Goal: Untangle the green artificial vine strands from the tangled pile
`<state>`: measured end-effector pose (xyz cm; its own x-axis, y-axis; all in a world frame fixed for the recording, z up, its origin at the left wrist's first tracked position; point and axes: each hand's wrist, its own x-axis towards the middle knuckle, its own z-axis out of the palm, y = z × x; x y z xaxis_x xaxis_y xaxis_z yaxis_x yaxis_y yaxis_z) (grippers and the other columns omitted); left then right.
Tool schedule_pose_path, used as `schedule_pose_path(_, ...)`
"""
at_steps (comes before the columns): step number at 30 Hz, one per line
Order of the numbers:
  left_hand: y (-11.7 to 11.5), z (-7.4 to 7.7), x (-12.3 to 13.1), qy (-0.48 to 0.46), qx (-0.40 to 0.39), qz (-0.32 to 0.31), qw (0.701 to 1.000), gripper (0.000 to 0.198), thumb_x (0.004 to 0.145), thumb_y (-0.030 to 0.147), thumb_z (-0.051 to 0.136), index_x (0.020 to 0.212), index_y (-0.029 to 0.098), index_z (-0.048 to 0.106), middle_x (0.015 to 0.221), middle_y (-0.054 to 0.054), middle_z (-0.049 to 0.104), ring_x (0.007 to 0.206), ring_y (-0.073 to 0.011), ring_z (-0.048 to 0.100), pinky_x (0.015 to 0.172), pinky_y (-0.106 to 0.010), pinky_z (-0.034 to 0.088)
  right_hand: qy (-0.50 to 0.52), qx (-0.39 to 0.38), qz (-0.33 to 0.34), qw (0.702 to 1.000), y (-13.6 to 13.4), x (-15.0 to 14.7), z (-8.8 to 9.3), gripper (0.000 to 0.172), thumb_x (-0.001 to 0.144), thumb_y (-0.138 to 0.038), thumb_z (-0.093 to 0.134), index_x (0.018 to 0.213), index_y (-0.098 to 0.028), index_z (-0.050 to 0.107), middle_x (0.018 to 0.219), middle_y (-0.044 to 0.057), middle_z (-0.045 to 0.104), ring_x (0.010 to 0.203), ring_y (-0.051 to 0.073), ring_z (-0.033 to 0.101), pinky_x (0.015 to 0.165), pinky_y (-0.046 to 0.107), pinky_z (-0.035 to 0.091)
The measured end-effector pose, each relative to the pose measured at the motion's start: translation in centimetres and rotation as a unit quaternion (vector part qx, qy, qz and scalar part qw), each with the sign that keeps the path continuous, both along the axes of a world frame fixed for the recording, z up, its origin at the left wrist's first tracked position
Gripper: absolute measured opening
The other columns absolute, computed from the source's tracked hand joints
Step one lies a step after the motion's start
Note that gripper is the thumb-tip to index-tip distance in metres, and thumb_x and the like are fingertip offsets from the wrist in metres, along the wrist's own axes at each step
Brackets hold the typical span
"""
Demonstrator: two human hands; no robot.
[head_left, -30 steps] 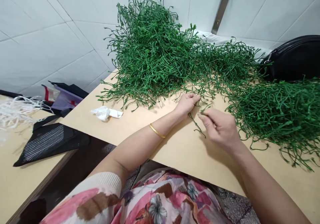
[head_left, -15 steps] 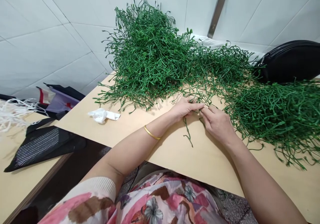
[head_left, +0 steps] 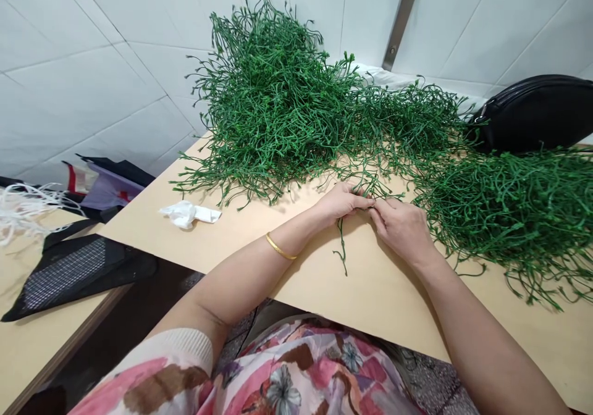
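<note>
Far left: black mesh pouch (head_left: 74,274) on a side surface. On the table (head_left: 384,297), crumpled white tissue (head_left: 188,212). Behind, large heap of green plastic sprigs (head_left: 278,106). At centre, left hand (head_left: 340,202) and right hand (head_left: 404,228) meeting fingertip to fingertip, both pinched closed on one green sprig (head_left: 341,245) dangling onto the table. Right: second green pile (head_left: 509,211), black bag (head_left: 532,115) behind.

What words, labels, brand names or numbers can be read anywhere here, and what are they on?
None: no readable text shows in this view.
black bag: no visible brand or label.
crumpled white wrapper: no print can be made out.
purple and red item at the table's far left: colours only, no letters legible.
gold bangle, green sprigs and wall tiles: unmarked.
</note>
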<state>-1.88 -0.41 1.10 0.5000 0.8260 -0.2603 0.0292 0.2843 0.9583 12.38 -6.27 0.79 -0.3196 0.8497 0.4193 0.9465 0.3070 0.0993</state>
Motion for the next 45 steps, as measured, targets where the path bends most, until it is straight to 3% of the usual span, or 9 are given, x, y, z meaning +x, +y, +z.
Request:
schedule_pose_path(5, -0.3, 0.2, 0.3, -0.032, -0.017, 0.051, 0.998, 0.013, 0.065, 0.013, 0.062, 0.061, 0.014, 0.049, 0.045, 0.006, 0.043, 0.035, -0.0005, 0.023, 0.038, -0.021, 0.012, 0.016, 0.005, 0.036, 0.999, 0.1, -0.3, 0.2, 0.029, 0.087, -0.025, 0.039, 0.068, -0.016, 0.06, 0.061, 0.004, 0.058, 0.051, 0.011, 0.042, 0.052, 0.025, 0.02)
schedule_pose_path(10, -0.6, 0.1, 1.0, -0.068, -0.032, 0.112, 0.991, 0.014, 0.061, 0.003, 0.057, 0.057, 0.013, 0.048, 0.044, 0.006, 0.042, 0.037, -0.0008, 0.028, 0.039, -0.018, 0.02, 0.052, -0.001, 0.07, 0.996, 0.3, -0.4, 0.4, 0.029, 0.084, -0.024, 0.039, 0.062, -0.016, 0.056, 0.054, 0.002, 0.053, 0.047, 0.01, 0.035, 0.05, 0.024, 0.02)
schedule_pose_path(19, -1.7, 0.2, 2.2, -0.071, -0.04, 0.203, 0.976, 0.02, 0.063, 0.004, 0.057, 0.05, 0.013, 0.044, 0.044, 0.005, 0.04, 0.04, -0.0026, 0.033, 0.043, -0.018, 0.025, 0.134, -0.03, 0.11, 0.984, 0.2, -0.4, 0.4, 0.027, 0.079, -0.021, 0.04, 0.052, -0.018, 0.039, 0.046, -0.002, 0.041, 0.045, 0.008, 0.032, 0.048, 0.022, 0.022)
schedule_pose_path(26, -1.5, 0.3, 1.9, -0.107, -0.069, 0.199, 0.972, 0.024, 0.065, 0.003, 0.056, 0.049, 0.014, 0.041, 0.042, 0.006, 0.036, 0.038, -0.0021, 0.03, 0.04, -0.018, 0.02, 0.204, -0.053, 0.1, 0.972, 0.0, -0.6, 0.3, 0.031, 0.082, -0.024, 0.041, 0.052, -0.018, 0.036, 0.045, -0.004, 0.035, 0.043, 0.007, 0.03, 0.047, 0.021, 0.024)
schedule_pose_path(32, -0.4, 0.5, 0.4, -0.182, -0.144, 0.095, 0.968, 0.019, 0.07, 0.007, 0.057, 0.056, 0.012, 0.046, 0.045, 0.008, 0.031, 0.035, 0.0003, 0.018, 0.037, -0.017, 0.009, 0.294, -0.06, 0.034, 0.953, 0.0, -0.3, -0.5, 0.025, 0.085, -0.031, 0.044, 0.067, -0.017, 0.054, 0.052, -0.003, 0.044, 0.047, 0.008, 0.036, 0.05, 0.022, 0.029)
schedule_pose_path(35, -0.3, 0.5, 0.2, -0.186, -0.152, 0.087, 0.967, 0.02, 0.071, 0.01, 0.059, 0.056, 0.012, 0.046, 0.046, 0.007, 0.031, 0.036, 0.0001, 0.021, 0.037, -0.016, 0.011, 0.375, -0.102, 0.03, 0.921, 0.1, 0.0, -0.6, 0.023, 0.085, -0.032, 0.045, 0.087, -0.016, 0.061, 0.058, -0.002, 0.049, 0.051, 0.009, 0.039, 0.052, 0.022, 0.032)
schedule_pose_path(37, -0.4, 0.5, 0.2, -0.186, -0.155, 0.084, 0.967, 0.018, 0.07, 0.011, 0.061, 0.057, 0.011, 0.049, 0.047, 0.007, 0.032, 0.037, 0.0002, 0.023, 0.037, -0.016, 0.012, 0.456, -0.142, 0.039, 0.878, 0.3, 0.2, -0.7, 0.025, 0.084, -0.035, 0.047, 0.093, -0.016, 0.061, 0.06, -0.002, 0.048, 0.051, 0.009, 0.039, 0.05, 0.023, 0.032)
schedule_pose_path(42, -0.6, 0.5, 0.1, -0.169, -0.152, 0.049, 0.973, 0.018, 0.068, 0.02, 0.067, 0.061, 0.01, 0.054, 0.049, 0.006, 0.036, 0.038, 0.0004, 0.024, 0.038, -0.016, 0.012, 0.646, -0.256, 0.065, 0.716, 0.7, 0.6, -0.6, 0.024, 0.079, -0.042, 0.056, 0.08, -0.018, 0.055, 0.052, -0.006, 0.036, 0.046, 0.007, 0.033, 0.044, 0.022, 0.028)
schedule_pose_path(45, -0.6, 0.5, 0.1, -0.144, -0.144, 0.031, 0.979, 0.025, 0.067, 0.026, 0.069, 0.059, 0.01, 0.052, 0.052, 0.003, 0.043, 0.039, 0.0004, 0.025, 0.038, -0.017, 0.012, 0.651, -0.304, 0.052, 0.693, 0.6, 0.6, -0.4, 0.029, 0.076, -0.045, 0.059, 0.072, -0.018, 0.051, 0.057, -0.004, 0.045, 0.046, 0.006, 0.036, 0.041, 0.02, 0.026)
